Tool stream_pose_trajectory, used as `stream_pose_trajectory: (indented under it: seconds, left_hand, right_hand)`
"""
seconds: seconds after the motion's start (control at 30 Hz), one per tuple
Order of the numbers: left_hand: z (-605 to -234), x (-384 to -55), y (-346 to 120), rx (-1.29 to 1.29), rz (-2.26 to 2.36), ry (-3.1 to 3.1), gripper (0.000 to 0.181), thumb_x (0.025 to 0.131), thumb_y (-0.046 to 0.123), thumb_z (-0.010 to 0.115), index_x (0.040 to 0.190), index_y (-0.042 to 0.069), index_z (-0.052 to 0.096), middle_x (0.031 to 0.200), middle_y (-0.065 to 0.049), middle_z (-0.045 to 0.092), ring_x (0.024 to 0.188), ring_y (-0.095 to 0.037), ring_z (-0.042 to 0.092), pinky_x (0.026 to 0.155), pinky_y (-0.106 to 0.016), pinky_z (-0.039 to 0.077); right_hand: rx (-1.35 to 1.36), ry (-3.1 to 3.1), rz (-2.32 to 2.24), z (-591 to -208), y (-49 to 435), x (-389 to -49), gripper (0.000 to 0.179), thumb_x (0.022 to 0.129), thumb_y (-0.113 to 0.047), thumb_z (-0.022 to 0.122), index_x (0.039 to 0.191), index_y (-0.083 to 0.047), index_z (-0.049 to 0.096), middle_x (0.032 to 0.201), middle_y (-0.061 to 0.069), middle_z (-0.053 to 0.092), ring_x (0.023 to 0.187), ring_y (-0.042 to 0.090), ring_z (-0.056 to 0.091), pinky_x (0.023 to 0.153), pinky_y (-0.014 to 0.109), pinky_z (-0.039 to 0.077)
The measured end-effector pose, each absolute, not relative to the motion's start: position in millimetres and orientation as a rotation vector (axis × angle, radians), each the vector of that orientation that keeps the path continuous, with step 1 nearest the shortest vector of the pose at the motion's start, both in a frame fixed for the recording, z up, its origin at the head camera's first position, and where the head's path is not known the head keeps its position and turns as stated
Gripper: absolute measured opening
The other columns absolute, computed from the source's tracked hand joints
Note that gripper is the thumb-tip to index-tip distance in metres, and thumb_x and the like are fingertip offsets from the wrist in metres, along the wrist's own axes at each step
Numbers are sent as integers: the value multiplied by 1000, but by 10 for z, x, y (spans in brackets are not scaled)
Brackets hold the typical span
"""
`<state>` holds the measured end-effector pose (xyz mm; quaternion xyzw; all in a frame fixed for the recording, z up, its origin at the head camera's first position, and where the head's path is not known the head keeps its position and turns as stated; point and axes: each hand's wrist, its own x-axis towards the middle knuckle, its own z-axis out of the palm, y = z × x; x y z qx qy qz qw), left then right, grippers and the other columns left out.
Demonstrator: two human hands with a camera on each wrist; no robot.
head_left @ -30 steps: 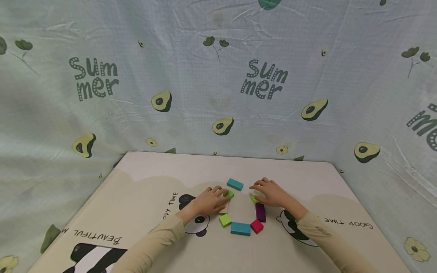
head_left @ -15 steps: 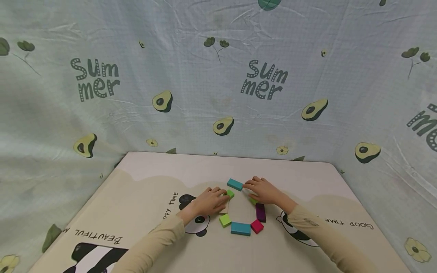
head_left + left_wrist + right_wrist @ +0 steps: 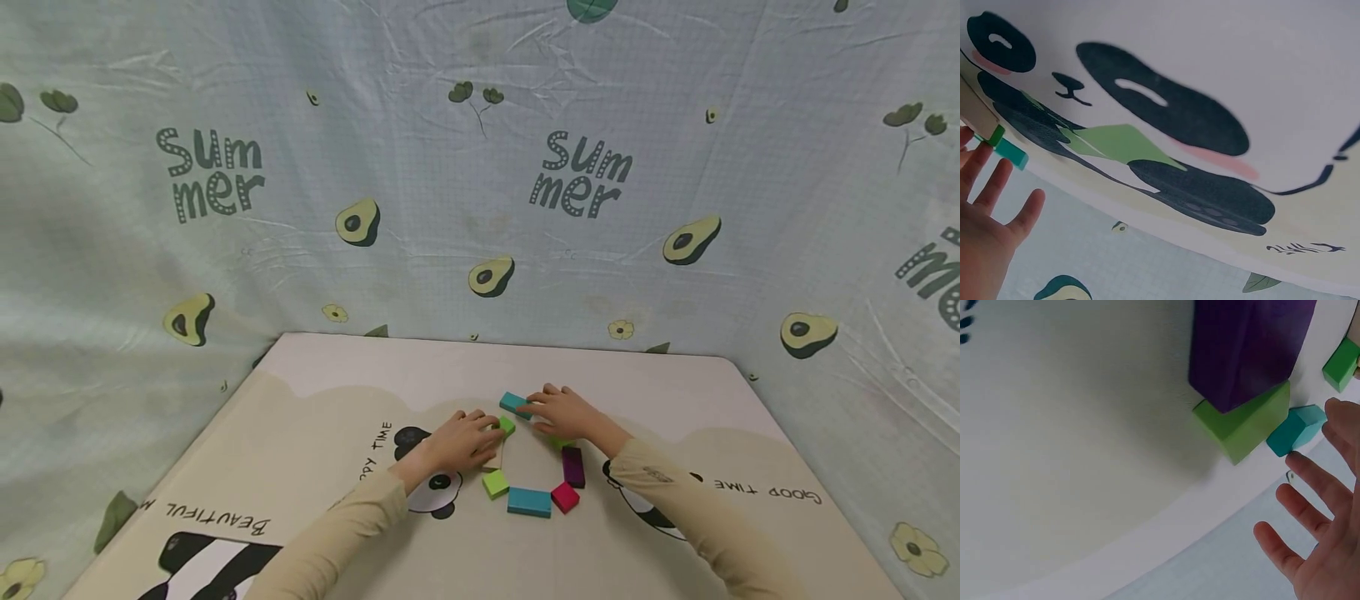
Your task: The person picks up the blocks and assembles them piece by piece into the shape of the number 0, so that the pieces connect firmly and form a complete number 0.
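Note:
In the head view, a ring of building blocks lies on the table. My left hand [image 3: 456,442] is at the ring's left side, its fingertips at a green block [image 3: 507,426] and a beige block [image 3: 492,460]. In the left wrist view its visible fingers [image 3: 1034,209] are spread and fairly straight. My right hand [image 3: 566,414] reaches over the far right corner, fingertips at the right end of a teal block [image 3: 513,402]. The right wrist view shows its extended fingers [image 3: 1275,547] beside that block. A second green block [image 3: 562,442] is partly hidden beneath this hand.
A purple block [image 3: 573,467], a red block [image 3: 565,497], a nearer teal block [image 3: 529,502] and a lime block [image 3: 495,484] form the rest of the ring. The printed table [image 3: 337,408] ends at a hanging sheet [image 3: 420,175] behind.
My right hand has moved left from above the right green block to the far teal block, whose right end its fingers now overlap. My left hand has stayed in place.

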<state>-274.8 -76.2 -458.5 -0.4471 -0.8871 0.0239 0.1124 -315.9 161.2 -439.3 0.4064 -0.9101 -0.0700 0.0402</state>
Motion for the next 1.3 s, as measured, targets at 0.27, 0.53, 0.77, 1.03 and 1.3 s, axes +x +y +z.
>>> stream_pose_trajectory:
  seconds: [0.27,0.53,0.77,1.03,1.3]
  left_hand:
    - [-4586,-2747,-758,-1309,74,-2608,36,91,36,47,123,20,52,124,-1,52,110,-17,50,79,-38,46]
    - [-4592,-2770,-772,-1322,65,-2595,36,91,36,47,123,21,52,124,-1,53,109,-17,50,79,-38,46]
    - [-4611,-2781,-771,-1324,65,-2593,35,91,36,46,123,21,52,124,0,53,108,-17,50,78,-37,45]
    - [-4597,-2777,-757,-1329,80,-2579,35,91,37,47,122,21,53,122,0,53,107,-16,51,76,-36,46]
    - [-4584,-2769,-760,-1327,89,-2571,34,90,35,49,121,21,54,120,0,54,106,-16,51,74,-35,46]
  right_hand:
    - [1119,-2851,-201,-4411,1455,-3244,42,86,-33,56,123,-15,51,114,5,56,103,22,48,81,43,43]
    - [984,-2940,-223,-4433,1293,-3357,45,86,-36,56,119,-5,51,113,10,54,107,25,48,84,43,42]
    - [936,-2988,-259,-4420,1236,-3377,42,86,-32,57,113,-2,51,110,13,53,103,28,47,83,46,38]
    - [874,-3069,-170,-4402,1245,-3388,36,84,-28,60,108,-3,52,103,12,55,98,29,46,85,50,36]
    - [931,-3044,-133,-4337,1337,-3373,24,80,-25,64,97,-9,56,95,9,58,88,26,45,78,46,34]
